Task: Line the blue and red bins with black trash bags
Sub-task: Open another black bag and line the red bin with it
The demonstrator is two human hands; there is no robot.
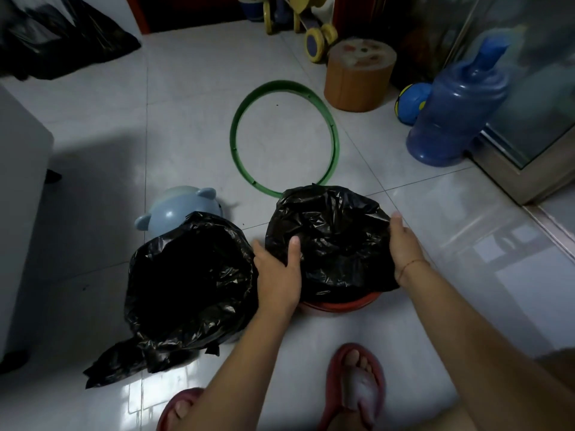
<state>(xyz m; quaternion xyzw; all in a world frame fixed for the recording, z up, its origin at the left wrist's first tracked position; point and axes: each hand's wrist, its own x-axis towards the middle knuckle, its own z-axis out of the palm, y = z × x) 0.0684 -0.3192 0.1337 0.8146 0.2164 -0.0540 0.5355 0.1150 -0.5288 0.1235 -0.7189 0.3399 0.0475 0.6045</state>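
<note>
Head view: left grip (277,272) clamps crinkly black bag (336,237) on red bin (342,304); right grip (404,244) unclear.

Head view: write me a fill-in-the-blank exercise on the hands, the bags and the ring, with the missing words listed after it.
1. The left hand and right hand are both on the black bag draped over a bin coloured ____.
2. The ring lying on the floor past the bags is ____.
3. The second black bag sits on the person's ____ side.

Missing words: red; green; left.
</note>
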